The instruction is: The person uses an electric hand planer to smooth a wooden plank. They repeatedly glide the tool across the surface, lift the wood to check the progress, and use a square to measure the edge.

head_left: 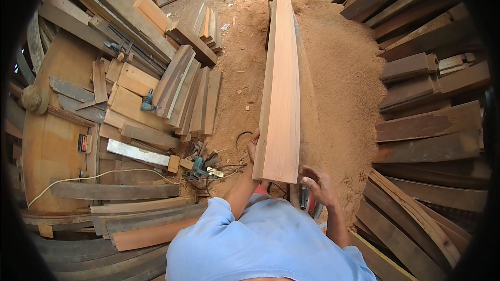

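Note:
A long, planed wooden beam point(281, 88) with a pale pinkish-brown face stretches away from my body, its near end just in front of my blue shirt. My left hand point(253, 145) grips its left edge near this end, with most of the fingers hidden beneath the wood. Just off the near right corner is my right hand point(320, 187), its thumb and fingers apart and loosely bent, with nothing visible between them. Under the near end, partly covered by the beam and my body, a red and grey object shows; its kind is unclear.
Sawdust point(344, 83) covers the ground right of the beam. Stacked dark planks point(427, 122) line the right side. To the left lie more boards point(138, 99), a teal drill point(148, 102), a teal power tool point(198, 169) with cables and a metal clamp point(122, 47).

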`<state>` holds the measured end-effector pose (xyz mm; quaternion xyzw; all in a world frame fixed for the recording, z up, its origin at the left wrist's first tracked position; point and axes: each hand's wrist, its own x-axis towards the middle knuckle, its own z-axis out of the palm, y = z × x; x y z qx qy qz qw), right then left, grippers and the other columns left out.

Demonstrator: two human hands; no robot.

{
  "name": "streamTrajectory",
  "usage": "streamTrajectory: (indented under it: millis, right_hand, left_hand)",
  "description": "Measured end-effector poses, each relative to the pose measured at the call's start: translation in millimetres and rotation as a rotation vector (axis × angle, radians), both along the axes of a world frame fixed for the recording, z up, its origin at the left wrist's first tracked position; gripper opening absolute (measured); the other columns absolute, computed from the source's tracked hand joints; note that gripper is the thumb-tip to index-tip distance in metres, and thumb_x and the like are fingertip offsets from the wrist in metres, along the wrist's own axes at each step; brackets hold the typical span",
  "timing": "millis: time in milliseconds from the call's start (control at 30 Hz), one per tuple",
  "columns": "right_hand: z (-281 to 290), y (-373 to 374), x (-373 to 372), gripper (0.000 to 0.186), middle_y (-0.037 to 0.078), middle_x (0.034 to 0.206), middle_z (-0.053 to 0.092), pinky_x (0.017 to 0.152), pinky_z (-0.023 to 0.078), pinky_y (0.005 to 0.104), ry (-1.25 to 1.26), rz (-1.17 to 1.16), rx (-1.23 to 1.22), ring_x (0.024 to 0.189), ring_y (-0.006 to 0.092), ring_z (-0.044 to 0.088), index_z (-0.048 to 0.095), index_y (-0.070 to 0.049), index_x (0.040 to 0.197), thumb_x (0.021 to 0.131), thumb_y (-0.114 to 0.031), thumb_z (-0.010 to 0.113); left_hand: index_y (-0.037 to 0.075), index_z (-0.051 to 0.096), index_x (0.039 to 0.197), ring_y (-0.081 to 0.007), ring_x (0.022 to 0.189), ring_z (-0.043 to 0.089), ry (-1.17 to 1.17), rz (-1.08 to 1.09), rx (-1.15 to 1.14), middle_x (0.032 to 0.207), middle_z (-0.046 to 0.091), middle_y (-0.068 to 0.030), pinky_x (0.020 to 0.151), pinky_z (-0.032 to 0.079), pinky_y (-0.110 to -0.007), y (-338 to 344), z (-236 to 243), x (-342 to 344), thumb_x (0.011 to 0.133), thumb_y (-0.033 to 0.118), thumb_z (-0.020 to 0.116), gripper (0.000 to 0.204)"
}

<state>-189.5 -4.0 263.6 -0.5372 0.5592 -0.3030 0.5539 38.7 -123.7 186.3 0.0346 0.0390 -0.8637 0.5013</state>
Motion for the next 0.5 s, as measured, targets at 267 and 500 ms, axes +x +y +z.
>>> streamTrajectory:
  millis: [267, 500]
  right_hand:
    - [-40, 46, -64, 0.051, 0.029, 0.124, 0.069, 0.099, 0.053, 0.0439, 0.447, -0.225, 0.204, 0.116, 0.0382, 0.069, 0.058, 0.009, 0.133, 0.094, -0.022, 0.066]
    - [-128, 117, -81, 0.063, 0.03, 0.121, 0.069, 0.098, 0.053, 0.0452, 0.51, -0.354, 0.296, 0.113, 0.0414, 0.069, 0.057, 0.008, 0.135, 0.085, -0.028, 0.073]
  left_hand:
    - [-0.002, 0.05, 0.146, -0.0322, 0.112, 0.068, -0.645, -0.173, 0.006, 0.128, 0.067, -0.019, 0.098, 0.055, -0.049, 10, -95, 6, 0.096, 0.047, 0.058, 0.07]
    - [0.003, 0.049, 0.144, -0.0223, 0.104, 0.066, -1.15, -0.174, -0.233, 0.12, 0.066, -0.0131, 0.092, 0.054, -0.039, 10, -141, -4, 0.087, 0.047, 0.064, 0.074]
